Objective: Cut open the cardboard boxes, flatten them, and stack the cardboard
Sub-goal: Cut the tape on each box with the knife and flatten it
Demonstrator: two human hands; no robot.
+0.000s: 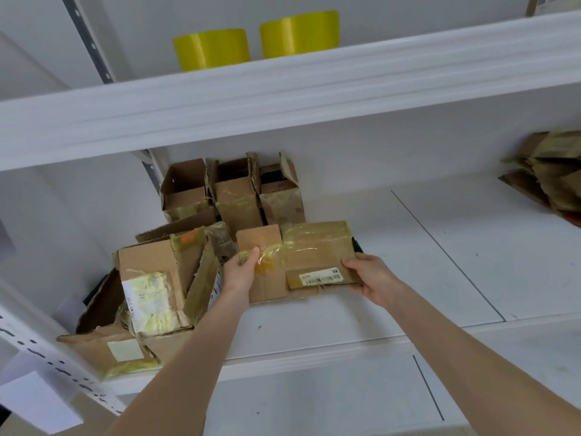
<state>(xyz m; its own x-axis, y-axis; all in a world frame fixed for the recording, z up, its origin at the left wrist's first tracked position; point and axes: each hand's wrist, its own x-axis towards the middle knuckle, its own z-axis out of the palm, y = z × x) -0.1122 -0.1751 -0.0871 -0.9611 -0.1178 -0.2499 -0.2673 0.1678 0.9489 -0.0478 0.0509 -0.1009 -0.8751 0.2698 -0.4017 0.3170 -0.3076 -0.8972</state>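
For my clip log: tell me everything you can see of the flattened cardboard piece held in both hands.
The flattened cardboard box is brown card, creased and worn, largely wrapped in yellowish clear tape, with a white barcode label near its lower right and one flap jutting at the upper left. It lies roughly flat, low over the white shelf; whether it rests there is unclear. The left hand grips its left edge, the right hand its right corner.
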